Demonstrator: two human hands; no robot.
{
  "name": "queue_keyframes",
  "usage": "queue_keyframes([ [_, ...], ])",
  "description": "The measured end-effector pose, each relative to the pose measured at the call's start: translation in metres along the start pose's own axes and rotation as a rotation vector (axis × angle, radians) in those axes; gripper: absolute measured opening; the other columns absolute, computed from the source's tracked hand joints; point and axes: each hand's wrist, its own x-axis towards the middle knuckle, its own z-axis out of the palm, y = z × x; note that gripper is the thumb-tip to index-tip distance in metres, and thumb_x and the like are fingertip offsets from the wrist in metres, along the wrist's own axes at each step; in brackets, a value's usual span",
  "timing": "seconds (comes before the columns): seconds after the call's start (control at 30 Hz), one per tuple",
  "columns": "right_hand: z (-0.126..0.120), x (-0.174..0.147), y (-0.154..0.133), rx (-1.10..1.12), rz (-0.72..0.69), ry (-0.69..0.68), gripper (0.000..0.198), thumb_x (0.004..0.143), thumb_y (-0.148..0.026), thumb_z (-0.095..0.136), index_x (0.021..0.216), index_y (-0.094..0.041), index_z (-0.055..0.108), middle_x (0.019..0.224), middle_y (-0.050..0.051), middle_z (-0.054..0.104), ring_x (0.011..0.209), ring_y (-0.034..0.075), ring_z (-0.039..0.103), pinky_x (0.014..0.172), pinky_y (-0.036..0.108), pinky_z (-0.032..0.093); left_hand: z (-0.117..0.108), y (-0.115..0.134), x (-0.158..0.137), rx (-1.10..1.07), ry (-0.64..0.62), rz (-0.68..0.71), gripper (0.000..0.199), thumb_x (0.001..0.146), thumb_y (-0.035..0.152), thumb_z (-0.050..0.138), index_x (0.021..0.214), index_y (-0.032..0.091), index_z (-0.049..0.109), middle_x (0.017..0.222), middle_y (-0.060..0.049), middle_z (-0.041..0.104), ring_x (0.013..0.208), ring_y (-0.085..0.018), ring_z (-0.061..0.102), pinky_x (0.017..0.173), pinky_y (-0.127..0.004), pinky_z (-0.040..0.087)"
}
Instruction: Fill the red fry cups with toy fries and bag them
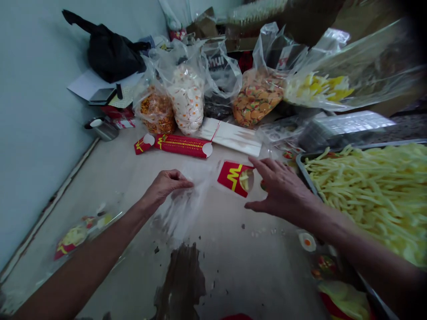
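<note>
My left hand point(168, 184) is closed in a pinch on the edge of a clear plastic bag point(183, 209) lying on the table. My right hand point(280, 186) is open, thumb and fingers spread, just right of a small red french fry carton point(231, 177) with a yellow mark. A few pale fries show at the carton's mouth, and it seems to lie in or on clear plastic. Whether my right fingertips touch it, I cannot tell. Behind it lie a row of nested red cartons point(183, 146) and a single carton point(143, 144).
To the right stands a metal tray point(308, 175) heaped with pale fries point(373, 191). Clear bags of small pieces, including white ones point(187, 100) and orange ones point(256, 98), line the back. A filled packet point(71, 240) lies at left near the wall; a metal cup point(105, 130) stands behind.
</note>
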Motion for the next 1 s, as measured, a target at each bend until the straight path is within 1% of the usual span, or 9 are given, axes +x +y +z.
queue_keyframes([
  [0.1,-0.007,0.008,-0.001,-0.091,0.015,0.094,0.102,0.07,-0.052,0.078,0.153,-0.017,0.032,0.133,0.019,0.054,0.121,0.041,0.049,0.097,0.055,0.042,0.013,0.01,-0.012,0.047,0.018,0.004,0.034,0.051,0.035,0.091,0.059,0.017,0.064,0.06,0.001,0.063,0.057,-0.011,0.054,0.058,-0.025,0.041],
  [0.2,-0.009,0.01,-0.003,-0.154,0.004,0.152,0.097,0.077,-0.048,0.074,0.156,-0.02,0.024,0.133,0.018,0.052,0.123,0.041,0.046,0.098,0.056,0.039,0.021,0.02,-0.022,0.089,0.009,0.048,0.03,0.055,0.035,0.09,0.06,0.017,0.067,0.062,0.0,0.066,0.057,-0.011,0.055,0.056,-0.025,0.043],
  [0.27,-0.009,0.008,-0.004,-0.181,0.003,0.16,0.095,0.08,-0.044,0.072,0.157,-0.021,0.021,0.135,0.018,0.051,0.124,0.041,0.045,0.099,0.056,0.037,0.023,0.024,-0.027,0.124,0.004,0.072,0.029,0.055,0.034,0.09,0.059,0.017,0.067,0.061,0.001,0.066,0.054,-0.01,0.053,0.054,-0.024,0.041],
  [0.4,-0.004,0.001,-0.008,-0.206,0.013,0.131,0.094,0.079,-0.037,0.073,0.156,-0.019,0.022,0.136,0.018,0.05,0.124,0.039,0.044,0.101,0.054,0.035,0.023,0.024,-0.031,0.194,-0.05,0.088,0.028,0.053,0.032,0.091,0.059,0.018,0.068,0.058,0.002,0.063,0.054,-0.01,0.052,0.053,-0.023,0.04],
  [0.53,0.003,-0.003,-0.012,-0.217,-0.027,0.095,0.092,0.078,-0.033,0.074,0.154,-0.019,0.025,0.136,0.016,0.052,0.122,0.037,0.045,0.102,0.052,0.035,0.021,0.022,-0.028,0.155,-0.098,0.063,0.028,0.052,0.031,0.091,0.06,0.017,0.068,0.061,0.002,0.065,0.058,-0.011,0.055,0.057,-0.024,0.042],
  [0.63,0.004,-0.003,-0.011,-0.222,0.002,0.169,0.091,0.079,-0.034,0.072,0.155,-0.018,0.025,0.135,0.017,0.053,0.121,0.038,0.046,0.1,0.052,0.035,0.019,0.022,-0.026,0.18,-0.111,0.035,0.029,0.053,0.032,0.09,0.061,0.016,0.068,0.064,0.001,0.066,0.06,-0.011,0.056,0.058,-0.024,0.041],
  [0.73,-0.003,-0.001,-0.007,-0.218,0.054,0.249,0.093,0.079,-0.037,0.072,0.156,-0.016,0.024,0.135,0.019,0.052,0.121,0.04,0.046,0.098,0.053,0.036,0.017,0.024,-0.025,0.234,-0.08,0.015,0.029,0.053,0.033,0.09,0.063,0.016,0.07,0.057,0.004,0.06,0.055,-0.009,0.049,0.054,-0.023,0.036],
  [0.83,-0.008,-0.003,-0.006,-0.198,0.009,0.211,0.093,0.077,-0.038,0.074,0.155,-0.018,0.027,0.135,0.017,0.053,0.121,0.039,0.047,0.097,0.052,0.038,0.016,0.026,-0.028,0.248,-0.094,-0.001,0.028,0.053,0.033,0.09,0.065,0.016,0.071,0.053,0.005,0.054,0.053,-0.008,0.045,0.052,-0.022,0.032],
  [1.0,0.0,-0.012,-0.017,-0.212,-0.021,0.141,0.091,0.075,-0.03,0.076,0.153,-0.017,0.031,0.137,0.016,0.053,0.123,0.036,0.046,0.104,0.051,0.034,0.016,0.025,-0.031,0.196,-0.241,0.001,0.027,0.053,0.031,0.09,0.064,0.016,0.07,0.058,0.004,0.057,0.057,-0.009,0.048,0.055,-0.022,0.036],
])
